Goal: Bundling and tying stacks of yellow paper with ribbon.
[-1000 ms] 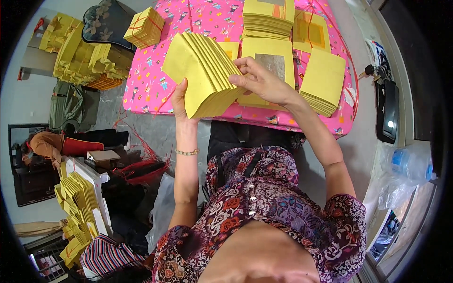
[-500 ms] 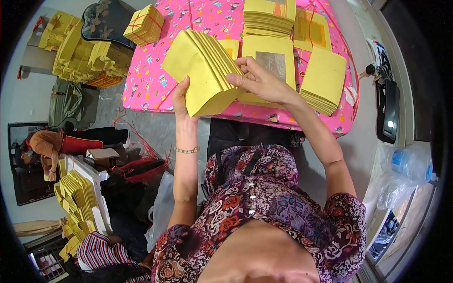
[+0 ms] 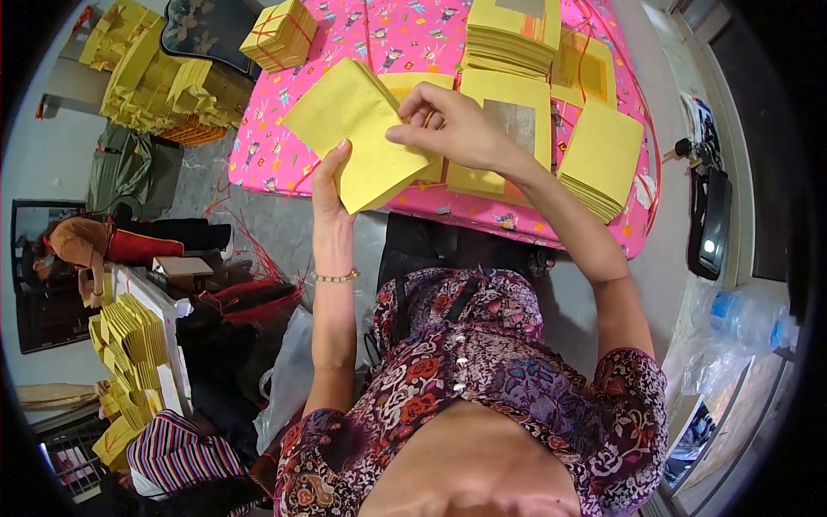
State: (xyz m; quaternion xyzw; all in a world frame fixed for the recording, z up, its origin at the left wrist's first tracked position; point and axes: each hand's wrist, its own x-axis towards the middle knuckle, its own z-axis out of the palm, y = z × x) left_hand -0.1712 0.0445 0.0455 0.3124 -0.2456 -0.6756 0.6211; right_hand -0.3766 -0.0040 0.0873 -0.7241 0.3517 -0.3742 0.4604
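Observation:
My left hand grips a stack of yellow paper sheets from below, the thumb lying across its face. The stack is tilted above the near edge of the table. At its right edge, my right hand has its fingers curled and its thumb pressed on the paper. Just beyond my right hand, a yellow stack with a grey rectangle on top lies on the pink patterned table cover. Further right sits a plain yellow stack.
At the back stand a tall yellow stack and a bundle tied with red string. Yellow bundles pile up beside a dark chair back. A person in brown and one in stripes are at the left.
The held stack's fanned edges have closed up, and its face now shows flatter. My right hand has shifted slightly left over the paper, its fingers more curled.

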